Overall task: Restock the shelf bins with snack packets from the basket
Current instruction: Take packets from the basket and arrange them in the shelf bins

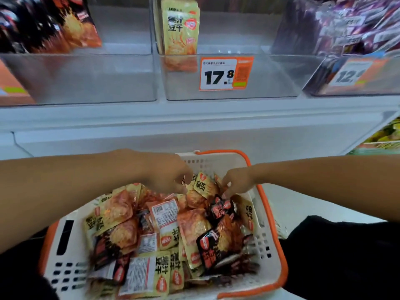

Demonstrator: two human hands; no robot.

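Observation:
A white basket with an orange rim (271,215) sits low in front of me, heaped with yellow snack packets (116,215) and black snack packets (213,250). My left hand (171,176) reaches into its far end, fingers curled down and pinching the left edge of a raised yellow packet (203,186). My right hand (236,184) comes in from the right, fingertips curled onto the packets beside a black one (220,207); its grip is hidden. Above, the clear middle shelf bin (259,61) holds a few upright yellow packets (180,29).
A 17.8 price tag (225,73) hangs on the middle bin's front. The left clear bin (86,79) has black-and-orange packets (49,24) at its back left. The right bin holds purple packets (350,24). A white shelf ledge (194,124) runs between bins and basket.

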